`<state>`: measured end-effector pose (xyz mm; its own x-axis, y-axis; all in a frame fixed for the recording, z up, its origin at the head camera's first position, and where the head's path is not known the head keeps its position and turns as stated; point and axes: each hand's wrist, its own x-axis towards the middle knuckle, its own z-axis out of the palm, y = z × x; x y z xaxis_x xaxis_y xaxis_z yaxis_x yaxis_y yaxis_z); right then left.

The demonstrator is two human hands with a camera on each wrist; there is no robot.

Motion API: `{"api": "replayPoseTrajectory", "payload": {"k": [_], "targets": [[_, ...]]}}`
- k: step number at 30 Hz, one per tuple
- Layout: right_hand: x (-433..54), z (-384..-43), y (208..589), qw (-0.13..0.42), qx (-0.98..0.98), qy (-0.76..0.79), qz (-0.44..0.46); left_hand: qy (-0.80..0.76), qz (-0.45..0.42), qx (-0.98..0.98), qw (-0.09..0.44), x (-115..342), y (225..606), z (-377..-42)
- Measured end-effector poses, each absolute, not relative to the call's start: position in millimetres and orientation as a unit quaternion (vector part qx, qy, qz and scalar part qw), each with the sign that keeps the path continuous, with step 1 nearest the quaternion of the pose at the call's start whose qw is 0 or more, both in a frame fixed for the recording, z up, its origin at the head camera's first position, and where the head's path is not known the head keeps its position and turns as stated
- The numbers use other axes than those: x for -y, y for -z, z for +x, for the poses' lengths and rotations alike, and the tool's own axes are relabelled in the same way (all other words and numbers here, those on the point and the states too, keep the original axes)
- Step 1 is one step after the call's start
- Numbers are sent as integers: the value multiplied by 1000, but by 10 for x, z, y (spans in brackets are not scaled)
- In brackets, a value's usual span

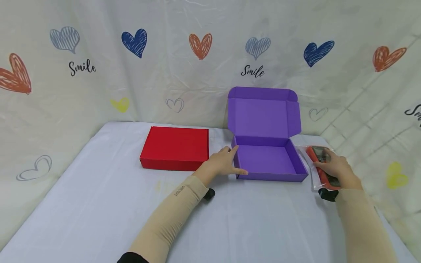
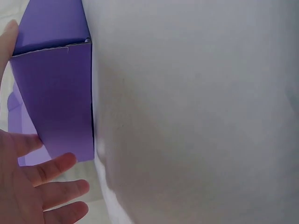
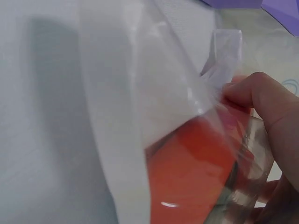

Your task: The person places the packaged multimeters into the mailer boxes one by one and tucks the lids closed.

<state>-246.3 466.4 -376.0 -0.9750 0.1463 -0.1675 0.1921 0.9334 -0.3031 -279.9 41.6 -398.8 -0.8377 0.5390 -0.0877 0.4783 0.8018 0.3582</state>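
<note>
A purple cardboard box (image 1: 272,176) stands on the table with its lid (image 1: 263,117) raised at the back and its inner floor showing. My left hand (image 1: 222,163) is at its left front corner, fingers spread and mostly straight along the left wall, thumb at the front edge. In the left wrist view the fingertips (image 2: 65,162) lie beside the purple wall. To the right of the box, my right hand (image 1: 340,170) grips an orange-and-black handheld device (image 1: 314,156) inside a clear plastic bag (image 3: 114,121). The thumb presses from one side, and the other fingers are partly hidden behind it.
A closed red box (image 1: 179,146) lies left of the purple one, close to my left hand. White cloth covers the table (image 1: 256,219). Behind it hangs a pale curtain (image 1: 223,84) printed with hearts, which continues along the right side.
</note>
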Motion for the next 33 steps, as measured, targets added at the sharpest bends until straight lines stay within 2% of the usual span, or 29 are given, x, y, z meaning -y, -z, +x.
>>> {"api": "replayPoseTrajectory", "payload": {"k": [11,19,33], "targets": [[-4785,-2442,3711,53,-986,142,67,-167,264,-944,109,-438,3991,-2796],[-4823,-2449,3501,16,-992,121,37,-169,255,-945,115,-429,3982,-2794],[-4818,-2379,3253,25,-992,115,35,-165,257,-945,118,-436,3944,-2778]]}}
